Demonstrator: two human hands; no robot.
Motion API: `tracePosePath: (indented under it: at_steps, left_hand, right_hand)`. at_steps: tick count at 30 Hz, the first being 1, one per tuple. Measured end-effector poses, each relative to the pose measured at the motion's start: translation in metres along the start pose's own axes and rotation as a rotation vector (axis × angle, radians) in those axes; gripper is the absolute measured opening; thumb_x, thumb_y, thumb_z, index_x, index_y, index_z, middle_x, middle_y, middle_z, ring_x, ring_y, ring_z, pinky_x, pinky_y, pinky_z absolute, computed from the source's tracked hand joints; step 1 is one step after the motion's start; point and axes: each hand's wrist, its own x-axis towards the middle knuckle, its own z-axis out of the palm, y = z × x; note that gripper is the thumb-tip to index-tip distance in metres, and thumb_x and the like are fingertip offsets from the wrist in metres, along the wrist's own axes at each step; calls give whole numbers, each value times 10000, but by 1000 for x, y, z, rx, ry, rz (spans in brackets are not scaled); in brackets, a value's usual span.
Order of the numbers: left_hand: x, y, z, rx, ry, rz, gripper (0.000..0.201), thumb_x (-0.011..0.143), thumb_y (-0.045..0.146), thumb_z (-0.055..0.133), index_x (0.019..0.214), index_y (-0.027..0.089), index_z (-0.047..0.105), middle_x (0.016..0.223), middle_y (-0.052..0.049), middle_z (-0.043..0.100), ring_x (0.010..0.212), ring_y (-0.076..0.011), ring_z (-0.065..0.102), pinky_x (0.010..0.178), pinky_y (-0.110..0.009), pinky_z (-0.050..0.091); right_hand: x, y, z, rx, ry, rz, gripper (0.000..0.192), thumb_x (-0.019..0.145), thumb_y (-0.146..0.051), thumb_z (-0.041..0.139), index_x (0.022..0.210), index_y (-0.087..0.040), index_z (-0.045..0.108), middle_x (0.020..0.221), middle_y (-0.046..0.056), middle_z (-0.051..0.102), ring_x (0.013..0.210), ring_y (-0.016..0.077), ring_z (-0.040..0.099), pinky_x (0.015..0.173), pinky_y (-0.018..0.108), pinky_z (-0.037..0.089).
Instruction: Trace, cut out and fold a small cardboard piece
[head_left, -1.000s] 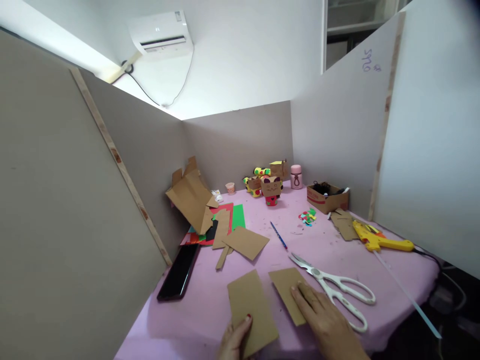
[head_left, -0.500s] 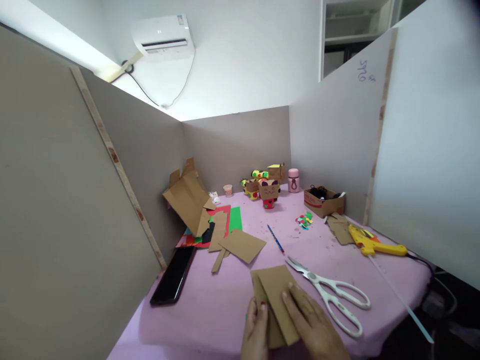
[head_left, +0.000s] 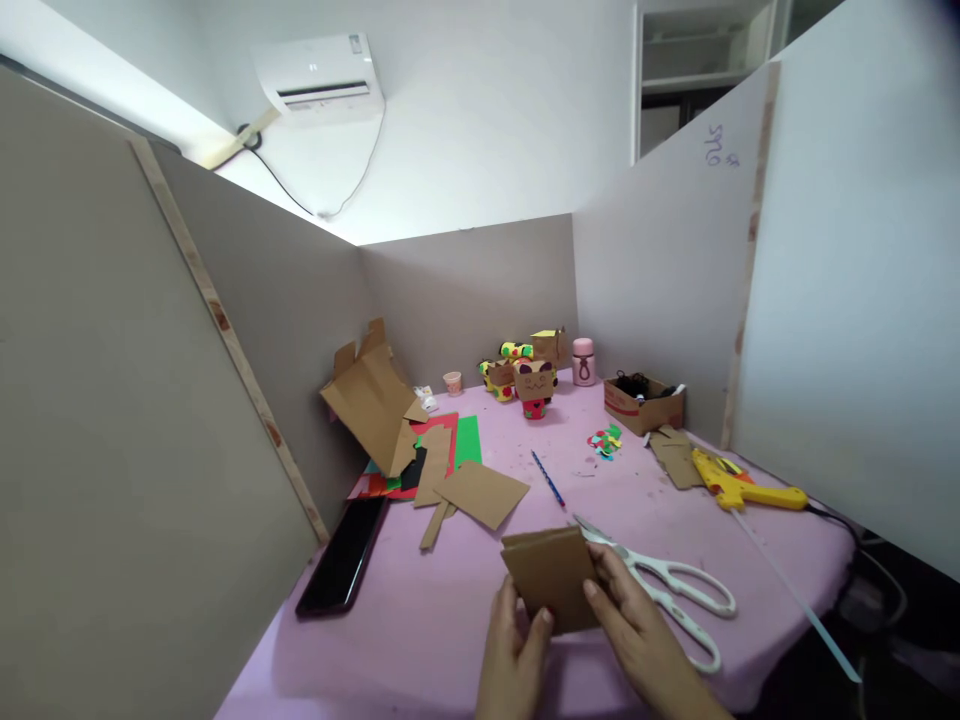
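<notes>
Two or more brown cardboard pieces (head_left: 553,580) are stacked together and tilted up above the near edge of the table. My left hand (head_left: 517,640) grips their lower left side, thumb in front and fingers behind. On the right side my right hand (head_left: 626,615) pinches the same stack, its thumb on the front face. White-handled scissors (head_left: 660,580) lie just right of the stack, partly behind my right hand. Beyond the stack rests a blue patterned pencil (head_left: 548,478). A flat cardboard sheet (head_left: 484,493) lies to its left.
A black phone (head_left: 343,557) lies at the left edge. A yellow glue gun (head_left: 742,485) with a long glue stick sits right. Behind are paper scraps (head_left: 604,441), decorated cardboard figures (head_left: 533,385), a pink flask (head_left: 583,362) and a small box (head_left: 645,405). Grey partitions (head_left: 465,290) surround the table.
The cardboard pieces were fanned out and lying lower; now they are lined up and tilted upright. Both hands have shifted to grip the stack's two sides.
</notes>
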Motion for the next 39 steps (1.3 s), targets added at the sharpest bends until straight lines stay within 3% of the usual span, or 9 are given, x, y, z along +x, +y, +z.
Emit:
tracePosePath:
  at_steps: [4,10,14,22,26,30,33,35,39]
  left_hand:
    - [0,3,-3,117,52,10,395,712,328,641,1056,153,558,1157,-151,616,1119,-289,517,964,-342,373]
    - [-6,-2,-4,205,56,1,229,757,297,568,960,191,561,964,-112,668,959,-273,581,844,-317,428]
    - [-6,-4,-6,207,36,19,152,755,240,551,900,198,573,879,-103,675,916,-270,585,831,-319,416]
    - [-2,-5,-8,-181,-162,-92,400,706,406,648,1022,169,578,1035,-131,682,1016,-281,586,901,-366,410]
    - [-1,3,-14,-190,-221,-124,433,693,381,683,1063,168,609,1068,-129,677,1052,-290,570,898,-367,411]
    - [-2,9,-17,-61,-201,-157,531,711,426,647,1151,137,569,1139,-166,631,1072,-316,557,891,-383,419]
    - [-9,10,-13,195,0,47,775,631,466,710,1288,138,461,1314,-209,496,1212,-346,438,981,-426,340]
    - [-16,9,-8,386,15,258,814,509,426,805,1239,179,542,1413,-176,403,1324,-354,277,1079,-446,166]
    - [-25,13,-3,463,-72,331,210,700,345,682,898,305,738,1161,-105,655,1237,-312,443,1102,-443,-11]
  right_hand:
    - [-6,15,8,-74,-85,33,415,837,-354,470,1200,-165,538,1228,136,618,1140,247,560,963,357,447]
    - [-9,12,5,-261,-104,15,525,865,-332,366,1335,-97,374,1263,182,583,1213,217,498,992,340,415]
    - [-7,17,-1,-338,-57,-9,482,844,-363,388,1235,-101,491,1234,203,599,1172,262,533,976,398,429]
    - [-9,1,-4,259,-290,102,496,771,-513,555,1155,-198,569,1099,98,683,1026,264,618,852,373,489]
    - [-8,-16,-13,340,-108,218,384,746,-502,623,1008,-221,633,839,28,706,705,185,641,579,265,494]
    - [-4,-23,-23,337,1,272,292,673,-443,726,752,-174,647,533,-61,569,434,77,476,399,175,357]
    - [-4,-20,-21,390,90,310,339,639,-442,750,802,-170,632,537,-66,584,416,71,478,387,173,368]
    - [-5,-17,-16,416,139,335,357,635,-441,749,837,-177,619,539,-69,591,415,76,496,383,174,376]
    - [-9,-16,-10,432,125,384,311,637,-428,742,778,-182,612,520,-56,602,410,103,537,367,188,385]
